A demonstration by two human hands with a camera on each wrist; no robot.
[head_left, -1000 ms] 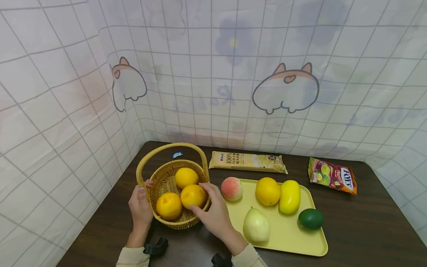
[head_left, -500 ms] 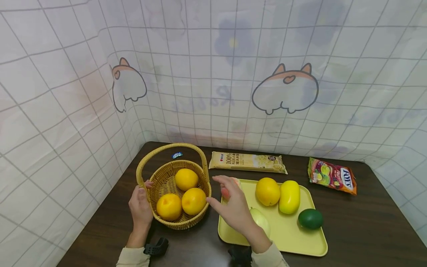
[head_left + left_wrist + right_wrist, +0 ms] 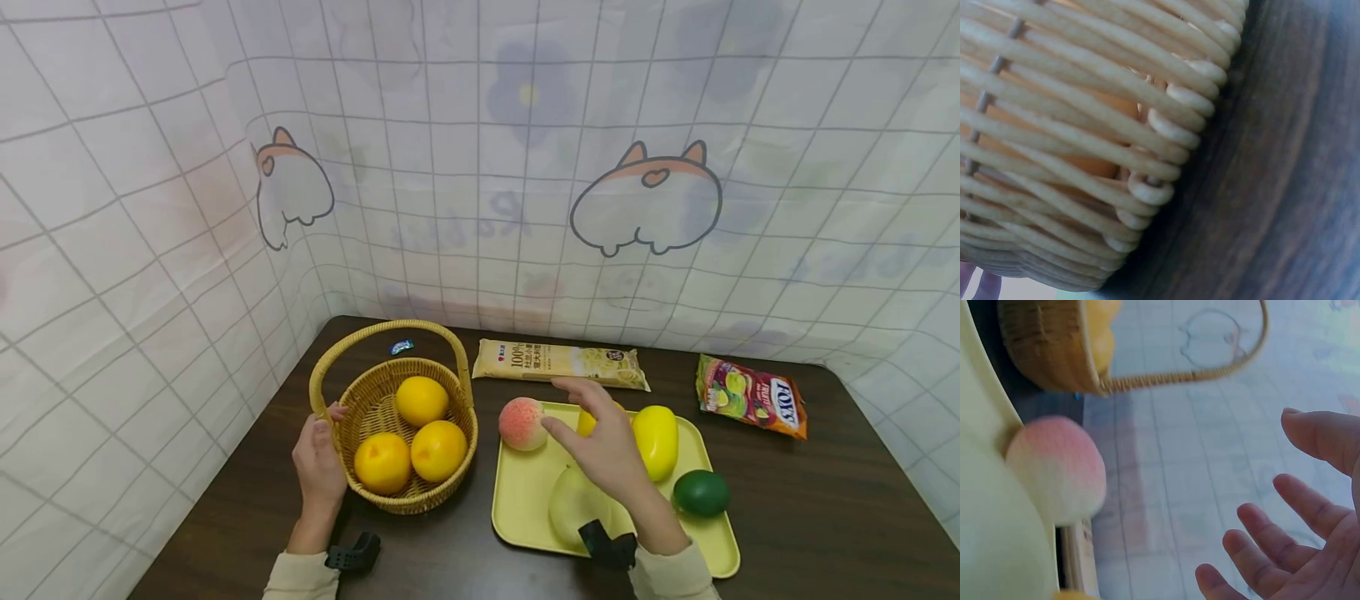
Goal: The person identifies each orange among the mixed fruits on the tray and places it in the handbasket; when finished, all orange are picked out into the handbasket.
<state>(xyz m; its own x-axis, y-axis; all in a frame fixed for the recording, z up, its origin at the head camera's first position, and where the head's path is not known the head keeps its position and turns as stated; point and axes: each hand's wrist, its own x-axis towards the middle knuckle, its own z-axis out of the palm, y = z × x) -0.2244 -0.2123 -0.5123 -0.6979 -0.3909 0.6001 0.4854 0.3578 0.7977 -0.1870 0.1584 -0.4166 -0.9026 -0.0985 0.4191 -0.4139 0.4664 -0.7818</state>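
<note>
My left hand [image 3: 318,467] grips the left side of the wicker basket [image 3: 411,503] where its arched handle meets the rim. Three oranges [image 3: 439,451] lie inside the basket; the left wrist view shows its woven wall [image 3: 1079,119] up close. Over the yellow tray [image 3: 517,521], my right hand [image 3: 611,446] hovers with fingers spread and nothing between them. It covers part of an orange [image 3: 587,423] and a pale pear [image 3: 573,504]. A pink peach [image 3: 522,424] sits at the tray's far left corner, left of the thumb; the right wrist view shows the peach [image 3: 1057,469] too.
A yellow mango [image 3: 658,443] and a dark green avocado [image 3: 701,493] occupy the tray's right side. Behind the tray lies a long noodle packet [image 3: 561,364]. A candy bag [image 3: 752,397] is at the back right, and a small blue wrapper [image 3: 401,347] behind the basket.
My right hand has let go of an orange in the basket and moved right, over the tray. My left hand has stayed at the basket.
</note>
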